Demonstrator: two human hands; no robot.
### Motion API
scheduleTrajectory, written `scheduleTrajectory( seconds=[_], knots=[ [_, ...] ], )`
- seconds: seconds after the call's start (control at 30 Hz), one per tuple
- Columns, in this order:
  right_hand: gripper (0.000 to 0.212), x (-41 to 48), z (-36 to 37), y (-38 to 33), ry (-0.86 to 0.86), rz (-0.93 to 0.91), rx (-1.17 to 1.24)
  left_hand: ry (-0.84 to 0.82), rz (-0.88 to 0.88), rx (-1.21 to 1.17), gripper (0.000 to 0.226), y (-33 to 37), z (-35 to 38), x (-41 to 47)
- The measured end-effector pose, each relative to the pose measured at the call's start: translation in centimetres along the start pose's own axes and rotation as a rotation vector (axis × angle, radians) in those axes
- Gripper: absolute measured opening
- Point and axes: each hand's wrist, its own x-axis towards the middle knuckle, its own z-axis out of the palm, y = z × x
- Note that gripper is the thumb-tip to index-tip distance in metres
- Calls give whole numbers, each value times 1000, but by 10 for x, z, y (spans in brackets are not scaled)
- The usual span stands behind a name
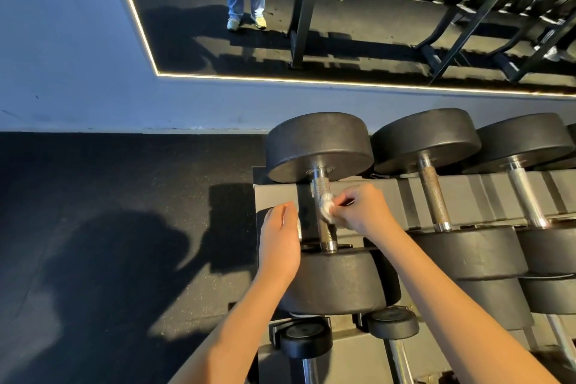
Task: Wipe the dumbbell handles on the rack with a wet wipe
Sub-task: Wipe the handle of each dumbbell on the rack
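The leftmost dumbbell on the rack's (467,196) top tier has a knurled steel handle (321,193) between two black round heads. My right hand (361,209) pinches a crumpled white wet wipe (328,208) against the right side of that handle, about midway along it. My left hand (280,237) rests flat beside the handle on its left, fingers together, touching the near head's top edge; whether it holds anything is hidden. Two more dumbbell handles (434,196) (526,196) lie to the right.
Smaller dumbbells (307,338) sit on the lower tier below my arms. Dark rubber floor (124,227) spreads to the left. A wall mirror (343,9) behind the rack reflects more racks and a standing person's legs.
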Motion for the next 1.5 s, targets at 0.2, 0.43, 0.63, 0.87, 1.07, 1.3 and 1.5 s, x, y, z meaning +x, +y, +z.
scheduleTrajectory(
  seconds=[0.2,0.43,0.63,0.87,1.07,1.3,1.5],
  knots=[
    [8,14,8,-12,239,-27,207,-11,-6,5,18,0,0,0],
    [6,-2,6,4,-56,0,-66,-14,2,24,16,2,0,0],
    [10,14,12,-21,299,-184,40,2,-13,48,20,4,1,-1],
    [4,-5,7,3,-36,-110,-156,-5,15,52,25,7,-1,-4],
    [9,6,4,-15,207,-188,32,-3,14,67,24,4,-2,-2],
    [6,-18,-6,2,-261,9,-215,-17,28,116,23,1,-1,1],
    [6,-23,-16,-6,57,-27,190,-210,135,130,25,6,-6,1]
  ],
)
